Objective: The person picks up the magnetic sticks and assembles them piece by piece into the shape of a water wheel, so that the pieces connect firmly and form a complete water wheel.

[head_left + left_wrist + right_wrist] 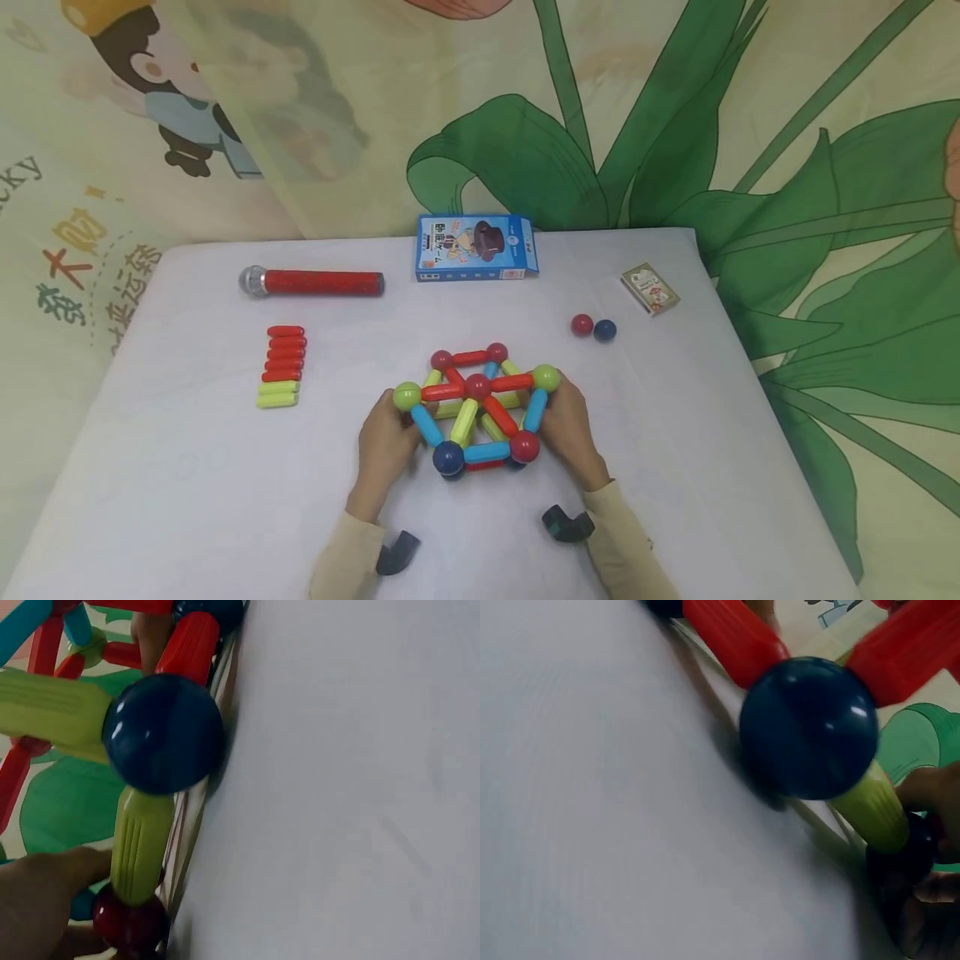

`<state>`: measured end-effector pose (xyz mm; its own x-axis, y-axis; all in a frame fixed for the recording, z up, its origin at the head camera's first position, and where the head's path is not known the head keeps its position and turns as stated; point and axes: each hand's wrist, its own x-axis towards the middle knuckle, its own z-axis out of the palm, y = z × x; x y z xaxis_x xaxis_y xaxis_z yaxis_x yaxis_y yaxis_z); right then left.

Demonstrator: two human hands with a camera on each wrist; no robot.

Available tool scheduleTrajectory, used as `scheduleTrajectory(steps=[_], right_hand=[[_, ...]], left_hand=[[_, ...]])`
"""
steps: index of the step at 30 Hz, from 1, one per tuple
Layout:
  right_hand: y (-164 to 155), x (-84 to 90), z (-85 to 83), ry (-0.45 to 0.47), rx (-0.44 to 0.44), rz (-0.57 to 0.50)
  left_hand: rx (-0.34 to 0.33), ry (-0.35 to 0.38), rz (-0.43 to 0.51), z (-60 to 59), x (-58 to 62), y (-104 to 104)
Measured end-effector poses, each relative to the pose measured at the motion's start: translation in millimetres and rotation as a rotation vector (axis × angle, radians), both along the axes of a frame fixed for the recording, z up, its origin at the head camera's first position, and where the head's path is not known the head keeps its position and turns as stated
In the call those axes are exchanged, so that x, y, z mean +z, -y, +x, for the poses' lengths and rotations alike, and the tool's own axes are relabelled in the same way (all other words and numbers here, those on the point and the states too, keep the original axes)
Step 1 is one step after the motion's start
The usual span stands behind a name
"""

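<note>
A frame of magnetic sticks and balls (477, 387), red, yellow-green and light blue sticks joined by red, green and dark blue balls, stands mid-table between both hands. My left hand (384, 442) grips its left side; in the left wrist view the fingers (37, 900) are round a low red ball (129, 919) at the end of a yellow-green stick. On the other side my right hand (572, 429) grips it too, its fingers (934, 791) about a dark blue ball (904, 847) in the right wrist view. Parts of both hands are hidden behind the frame.
Loose red sticks (285, 353) and yellow-green ones (277, 394) lie in a column at left. Behind them is a red microphone (322, 282). A blue box (472, 248) sits at the back. Toward the right are a red ball (582, 325), a blue ball (605, 331) and a small card box (649, 288).
</note>
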<state>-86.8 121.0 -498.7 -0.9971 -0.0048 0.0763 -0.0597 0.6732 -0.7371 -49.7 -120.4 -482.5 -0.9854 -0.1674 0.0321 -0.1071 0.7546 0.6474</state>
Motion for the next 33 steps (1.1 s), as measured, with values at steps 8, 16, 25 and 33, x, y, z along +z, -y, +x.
scheduleTrajectory(steps=[8, 16, 25, 33], right_hand=[[5.4, -2.8, -5.1, -0.016, -0.039, 0.076], [5.2, -3.4, -4.4, -0.048, -0.03, 0.079], [6.8, -1.9, -11.7, -0.127, -0.002, 0.032], [13.3, 2.4, -30.9, -0.351, -0.002, -0.048]], left_hand=[[0.069, -0.071, -0.067, -3.1, -2.9, -11.5], [0.056, -0.066, -0.06, -4.9, -3.1, -11.9], [0.043, -0.121, -0.051, -14.7, 1.8, -8.3], [0.002, -0.374, -0.093, -40.1, 2.1, -2.8]])
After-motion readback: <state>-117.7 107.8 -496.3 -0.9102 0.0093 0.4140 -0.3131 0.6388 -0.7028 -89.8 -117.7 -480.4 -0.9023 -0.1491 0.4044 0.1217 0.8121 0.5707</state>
